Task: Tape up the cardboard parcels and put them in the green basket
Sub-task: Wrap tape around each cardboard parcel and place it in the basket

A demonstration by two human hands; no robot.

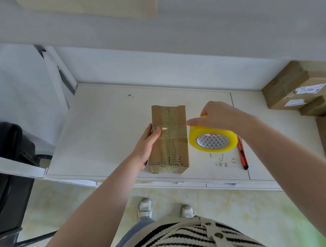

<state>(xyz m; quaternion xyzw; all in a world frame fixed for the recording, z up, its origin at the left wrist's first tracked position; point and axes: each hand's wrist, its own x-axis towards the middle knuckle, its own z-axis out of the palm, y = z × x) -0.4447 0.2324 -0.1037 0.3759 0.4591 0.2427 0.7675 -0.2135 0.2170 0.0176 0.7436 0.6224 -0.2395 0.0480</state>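
Cardboard parcel [168, 140] lies flat on white table [104, 128], near front edge, roughly centre of view. Long axis runs near-to-far, away from the person; short ends face the body and the back wall. Top face worn, corrugation showing through in patches, glossy clear tape running lengthwise down the middle w/ a glare spot near the left edge.

Left hand [147, 144] on parcel's left long side: palm against the side wall, thumb along the outer edge, fingers laid fairly straight over the top-left face, pressing. Forearm comes in from lower left, bare.

Right hand [219, 117] just right of parcel, held above the table, gripping yellow tape roll [213, 140] from the top; fingers curled over the rim, thumb pointing left toward the parcel's right edge. Roll tilted, core opening facing the camera, patterned inner core visible. Roll's left rim just beside parcel's right edge; cannot tell if touching.

Red utility knife [242, 153] lies on table right of the roll, also near-to-far, partly behind the roll's rim. Small scraps on table in front of the roll.

Stack of taped cardboard boxes [299, 87] w/ white labels at far right. Black chair [8, 170] off table's left end. Striped top, shoes, pale floor tiles below.
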